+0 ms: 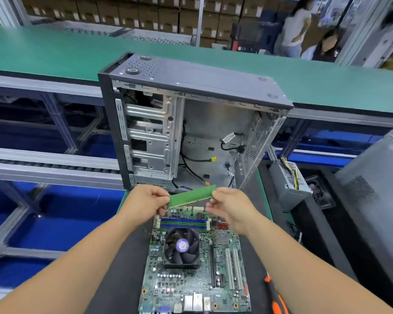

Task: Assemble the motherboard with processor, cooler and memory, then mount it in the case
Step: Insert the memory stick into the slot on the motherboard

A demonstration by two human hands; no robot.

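Note:
A green memory stick (192, 196) hangs level above the far end of the motherboard (188, 288). My left hand (145, 202) pinches its left end and my right hand (233, 206) pinches its right end. Just under the stick lie the blue and green memory slots (183, 223). A black cooler fan (182, 247) with a purple centre label sits on the board behind the slots. The open computer case (191, 123) stands upright beyond the board, its inside facing me with loose black cables at the bottom.
An orange-and-black screwdriver (276, 298) lies on the dark mat right of the board. A grey power supply (288, 184) with coloured wires rests right of the case. A green conveyor belt (55, 51) runs behind. Two people stand far back right.

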